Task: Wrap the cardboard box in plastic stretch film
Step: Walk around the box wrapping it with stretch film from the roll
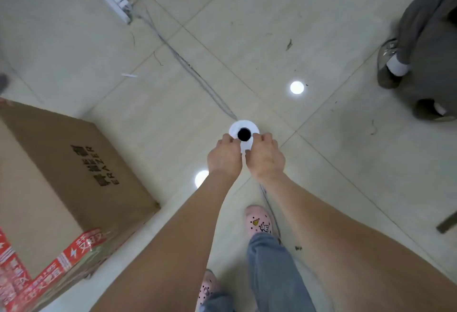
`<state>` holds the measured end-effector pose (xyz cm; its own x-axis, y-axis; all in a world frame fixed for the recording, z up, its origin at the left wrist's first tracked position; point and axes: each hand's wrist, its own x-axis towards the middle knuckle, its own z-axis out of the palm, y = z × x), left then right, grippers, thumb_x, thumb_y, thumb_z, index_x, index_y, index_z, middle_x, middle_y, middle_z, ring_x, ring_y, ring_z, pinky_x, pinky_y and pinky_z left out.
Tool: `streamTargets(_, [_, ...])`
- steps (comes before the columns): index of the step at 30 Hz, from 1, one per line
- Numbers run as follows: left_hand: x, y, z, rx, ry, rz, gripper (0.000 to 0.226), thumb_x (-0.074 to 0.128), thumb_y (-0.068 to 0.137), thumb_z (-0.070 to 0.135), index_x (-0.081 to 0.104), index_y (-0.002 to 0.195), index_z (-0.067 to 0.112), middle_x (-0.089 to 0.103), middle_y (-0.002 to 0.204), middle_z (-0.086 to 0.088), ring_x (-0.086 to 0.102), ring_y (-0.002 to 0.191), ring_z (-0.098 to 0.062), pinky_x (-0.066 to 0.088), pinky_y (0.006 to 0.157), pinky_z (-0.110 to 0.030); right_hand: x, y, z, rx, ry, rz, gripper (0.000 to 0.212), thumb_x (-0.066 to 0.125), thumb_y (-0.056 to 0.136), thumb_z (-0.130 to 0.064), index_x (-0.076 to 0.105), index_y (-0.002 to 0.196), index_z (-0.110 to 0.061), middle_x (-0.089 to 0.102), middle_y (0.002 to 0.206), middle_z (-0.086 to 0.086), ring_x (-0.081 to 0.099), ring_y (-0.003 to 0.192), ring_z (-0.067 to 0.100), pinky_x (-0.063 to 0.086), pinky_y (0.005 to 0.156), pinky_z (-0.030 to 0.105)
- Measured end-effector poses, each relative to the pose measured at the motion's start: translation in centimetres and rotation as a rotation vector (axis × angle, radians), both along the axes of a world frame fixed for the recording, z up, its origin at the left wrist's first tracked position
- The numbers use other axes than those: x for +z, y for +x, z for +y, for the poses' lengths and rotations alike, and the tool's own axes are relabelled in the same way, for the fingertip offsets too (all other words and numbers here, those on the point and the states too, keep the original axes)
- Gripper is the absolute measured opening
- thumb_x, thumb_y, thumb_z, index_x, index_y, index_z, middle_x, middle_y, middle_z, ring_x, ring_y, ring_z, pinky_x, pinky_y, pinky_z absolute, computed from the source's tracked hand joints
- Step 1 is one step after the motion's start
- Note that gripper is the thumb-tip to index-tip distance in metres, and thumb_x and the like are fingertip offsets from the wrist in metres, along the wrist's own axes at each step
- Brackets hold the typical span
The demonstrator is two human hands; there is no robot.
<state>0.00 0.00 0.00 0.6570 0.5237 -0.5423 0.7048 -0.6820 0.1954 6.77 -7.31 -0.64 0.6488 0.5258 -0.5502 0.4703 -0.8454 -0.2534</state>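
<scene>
Head view. Roll (243, 135) of film stands on end, dark core up. Left hand (223, 157) and right hand (265, 157) grip it from either side, fingers curled round its rim. Cannot tell whether it touches the floor (272, 27). Box (61, 163) sits at left, well apart from the roll, with red tape (81, 245) along its near edge. Power strip (115, 5) lies far back; a bystander's shoe (388, 64) is at right.
</scene>
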Motion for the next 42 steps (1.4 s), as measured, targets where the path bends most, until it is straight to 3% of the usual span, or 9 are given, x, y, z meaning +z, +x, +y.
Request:
streamTargets(5, [-2.4, 2.3, 0.8, -0.153, 0.091, 0.047, 0.039, 0.048, 0.089, 0.002, 0.05, 0.126, 0.013, 0.044, 0.13, -0.003, 0.046, 0.112, -0.02, 0.034, 0.067, -0.027, -2.5, 1.5, 1.4, 0.233, -0.042, -0.09, 0.033, 0.046, 0.093, -0.014, 0.048, 0.127, -0.016, 0.042, 0.132, 0.003, 0.04, 0.119, 0.024, 0.037, 0.08, 0.03])
streamTargets(9, [-4.4, 2.4, 1.3, -0.192, 0.132, 0.028, 0.052, 0.051, 0.085, 0.002, 0.043, 0.134, 0.018, 0.037, 0.137, -0.003, 0.042, 0.116, -0.021, 0.032, 0.074, -0.027, -4.6, 2.4, 1.2, 0.268, -0.062, -0.136, 0.037, 0.053, 0.089, -0.016, 0.048, 0.126, -0.018, 0.039, 0.131, 0.004, 0.039, 0.118, 0.024, 0.033, 0.081, 0.03])
streamTargets(13, [-5.9, 2.4, 1.5, -0.16, 0.112, -0.032, 0.049, 0.05, 0.085, 0.002, 0.046, 0.131, 0.018, 0.037, 0.134, -0.002, 0.042, 0.113, -0.021, 0.031, 0.076, -0.026, -6.3, 2.6, 1.0, 0.293, -0.06, -0.157, 0.027, 0.057, 0.089, -0.02, 0.054, 0.115, -0.015, 0.044, 0.123, 0.004, 0.042, 0.113, 0.025, 0.03, 0.077, 0.03])
streamTargets(17, [-6.6, 2.5, 1.4, -0.079, 0.063, -0.075, 0.035, 0.046, 0.091, 0.008, 0.053, 0.124, 0.017, 0.038, 0.131, -0.003, 0.044, 0.11, -0.02, 0.033, 0.07, -0.025, -6.9, 2.2, 1.1, 0.236, 0.017, -0.145, 0.021, 0.051, 0.093, -0.02, 0.062, 0.108, -0.01, 0.051, 0.115, 0.008, 0.047, 0.107, 0.029, 0.03, 0.073, 0.032])
streamTargets(24, [-7.2, 3.6, 2.2, 0.253, 0.034, -0.047, 0.042, 0.053, 0.094, 0.023, 0.04, 0.133, 0.013, 0.039, 0.129, -0.007, 0.045, 0.113, -0.022, 0.038, 0.067, -0.028, -7.0, 3.4, 1.9, -0.197, -0.032, -0.043, 0.046, 0.057, 0.092, -0.038, 0.042, 0.127, -0.012, 0.044, 0.126, 0.006, 0.047, 0.114, 0.025, 0.041, 0.071, 0.034])
streamTargets(31, [-7.5, 4.7, 2.4, 0.426, -0.035, -0.031, 0.029, 0.051, 0.094, 0.023, 0.045, 0.12, 0.011, 0.047, 0.118, -0.006, 0.059, 0.088, -0.029, 0.034, 0.058, -0.032, -7.8, 3.6, 2.9, -0.249, -0.073, 0.007, 0.03, 0.047, 0.094, -0.034, 0.043, 0.112, -0.01, 0.061, 0.106, 0.007, 0.062, 0.092, 0.031, 0.035, 0.063, 0.031])
streamTargets(42, [-7.9, 4.7, 2.1, 0.515, -0.035, -0.143, 0.03, 0.055, 0.085, 0.012, 0.05, 0.114, 0.015, 0.046, 0.113, -0.004, 0.046, 0.097, -0.022, 0.032, 0.059, -0.028, -7.8, 3.1, 3.1, -0.245, -0.025, -0.034, 0.03, 0.051, 0.092, -0.028, 0.043, 0.114, -0.01, 0.056, 0.108, 0.009, 0.061, 0.087, 0.035, 0.035, 0.06, 0.032])
